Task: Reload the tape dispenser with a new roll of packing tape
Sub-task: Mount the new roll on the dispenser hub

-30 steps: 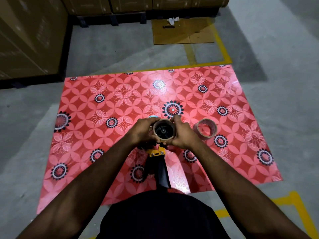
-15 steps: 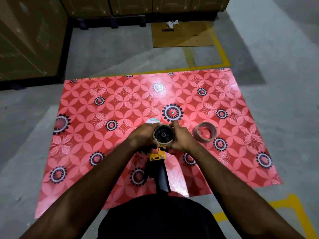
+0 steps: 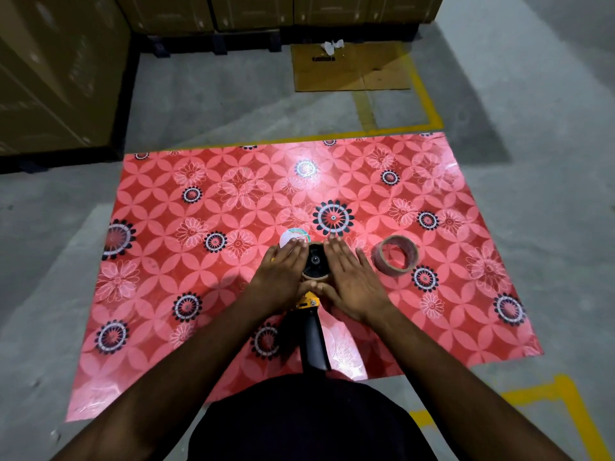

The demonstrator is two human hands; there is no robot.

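- Hands: we have our left hand point(image 3: 284, 272) and right hand point(image 3: 349, 277) flat on either side of the dispenser hub, fingers point(image 3: 336, 252) straight and close together, pressing rather than gripping; thumbs meet at the near side.
- Tape dispenser point(image 3: 312, 322): lies on the red floral mat point(image 3: 199, 261) on the floor, black handle pointing toward us, yellow fitting just below our thumbs.
- Cardboard core point(image 3: 314, 277): sits around the black hub between our palms; we cannot tell whether it carries any tape.
- Tape roll point(image 3: 396, 252): lies loose on the mat, just right of our right hand.
- White round object point(image 3: 293, 236): partly hidden beyond our left fingertips.
- Risk: uneven pressing could cock the core on the hub and jam it; flat palms may slip, and the unheld dispenser may skid on the glossy mat.
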